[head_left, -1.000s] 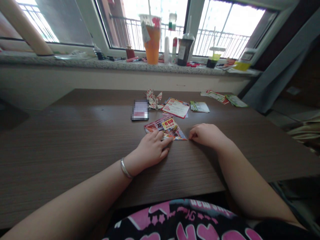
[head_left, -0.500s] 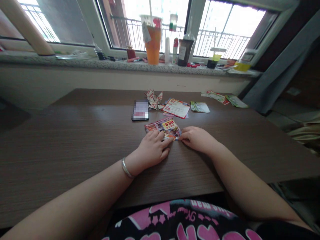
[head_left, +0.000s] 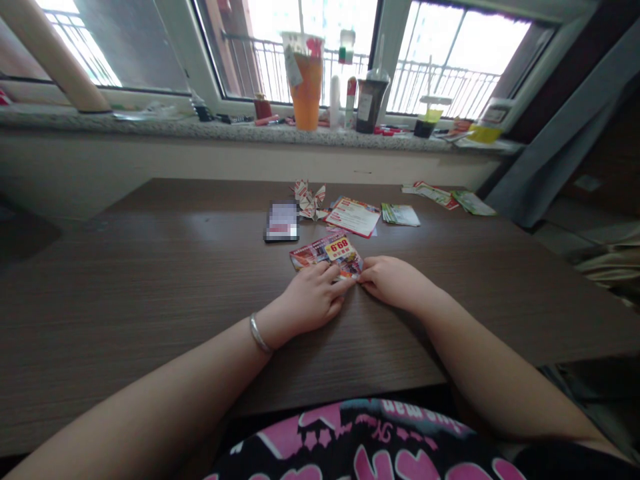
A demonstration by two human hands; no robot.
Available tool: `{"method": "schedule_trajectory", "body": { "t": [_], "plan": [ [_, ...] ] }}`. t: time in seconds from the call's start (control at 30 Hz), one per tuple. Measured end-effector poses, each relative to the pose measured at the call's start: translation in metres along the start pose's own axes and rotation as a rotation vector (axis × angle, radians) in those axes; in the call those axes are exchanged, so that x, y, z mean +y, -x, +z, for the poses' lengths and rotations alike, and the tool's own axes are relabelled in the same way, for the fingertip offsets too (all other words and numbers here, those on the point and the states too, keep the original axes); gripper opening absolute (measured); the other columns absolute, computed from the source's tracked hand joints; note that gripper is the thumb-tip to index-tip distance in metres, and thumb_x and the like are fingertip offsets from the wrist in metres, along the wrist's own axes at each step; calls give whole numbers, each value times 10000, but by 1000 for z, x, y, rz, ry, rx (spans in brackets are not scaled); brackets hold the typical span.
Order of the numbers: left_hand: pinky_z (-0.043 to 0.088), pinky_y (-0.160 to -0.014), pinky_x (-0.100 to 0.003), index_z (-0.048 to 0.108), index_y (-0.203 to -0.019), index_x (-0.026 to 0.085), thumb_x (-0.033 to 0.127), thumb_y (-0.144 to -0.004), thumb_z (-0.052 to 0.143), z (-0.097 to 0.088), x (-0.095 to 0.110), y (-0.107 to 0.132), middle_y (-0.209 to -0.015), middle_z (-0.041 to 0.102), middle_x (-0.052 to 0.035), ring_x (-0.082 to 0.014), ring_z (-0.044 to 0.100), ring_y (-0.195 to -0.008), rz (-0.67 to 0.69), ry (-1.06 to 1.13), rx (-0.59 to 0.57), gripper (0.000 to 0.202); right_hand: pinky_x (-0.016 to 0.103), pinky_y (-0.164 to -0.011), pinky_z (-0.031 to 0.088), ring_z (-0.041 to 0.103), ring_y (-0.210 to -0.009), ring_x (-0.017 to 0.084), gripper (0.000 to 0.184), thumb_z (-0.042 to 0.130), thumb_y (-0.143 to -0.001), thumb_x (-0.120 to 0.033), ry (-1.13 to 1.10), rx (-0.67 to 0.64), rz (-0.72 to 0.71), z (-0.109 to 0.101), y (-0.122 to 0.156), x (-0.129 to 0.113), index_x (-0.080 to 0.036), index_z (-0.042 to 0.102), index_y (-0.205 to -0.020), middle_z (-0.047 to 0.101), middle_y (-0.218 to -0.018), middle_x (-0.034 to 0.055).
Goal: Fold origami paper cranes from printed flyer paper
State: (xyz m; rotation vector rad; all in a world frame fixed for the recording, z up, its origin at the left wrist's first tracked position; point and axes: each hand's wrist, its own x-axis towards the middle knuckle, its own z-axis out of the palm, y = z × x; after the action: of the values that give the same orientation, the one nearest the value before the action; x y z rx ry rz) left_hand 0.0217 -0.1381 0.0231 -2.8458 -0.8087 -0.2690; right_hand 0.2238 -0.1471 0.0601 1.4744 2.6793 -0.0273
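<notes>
A colourful printed paper flyer (head_left: 319, 252) lies on the brown table in front of me, its large digits upside down from my side. My left hand (head_left: 316, 297), with a silver bangle at the wrist, rests on its near edge. The fingers there lie flat, and the index finger stretches toward the right corner. At that corner my right hand (head_left: 393, 280) pinches the paper between thumb and fingertips. Both hands' fingertips nearly meet. Part of the flyer's near edge is hidden under the left fingers.
Behind the flyer are a phone (head_left: 282, 222), folded paper shapes (head_left: 311, 202), a printed sheet (head_left: 354, 215) and a stack of cards (head_left: 401, 215). Paper strips (head_left: 435, 194) lie at the back right. Drink cups, including an orange one (head_left: 306, 90), stand on the windowsill (head_left: 240, 130).
My left hand has slid a little to the right along the flyer's near edge, its index finger closer to the right corner. My right hand stays at that corner.
</notes>
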Motion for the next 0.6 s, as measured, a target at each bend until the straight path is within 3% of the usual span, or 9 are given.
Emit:
{"method": "schedule_trajectory", "body": {
  "t": [0.6],
  "plan": [
    [441,-943,-408,571,-1171,172,271,-916,472,-9,-8,6,-1161,606,-114,-269,531,-1114,18,-18,-49,290,272,-764,437,638,-863,185,311,441,-928,-246,58,-27,44,-5,3,-5,-188,741,-871,689,-987,80]
  ]
}}
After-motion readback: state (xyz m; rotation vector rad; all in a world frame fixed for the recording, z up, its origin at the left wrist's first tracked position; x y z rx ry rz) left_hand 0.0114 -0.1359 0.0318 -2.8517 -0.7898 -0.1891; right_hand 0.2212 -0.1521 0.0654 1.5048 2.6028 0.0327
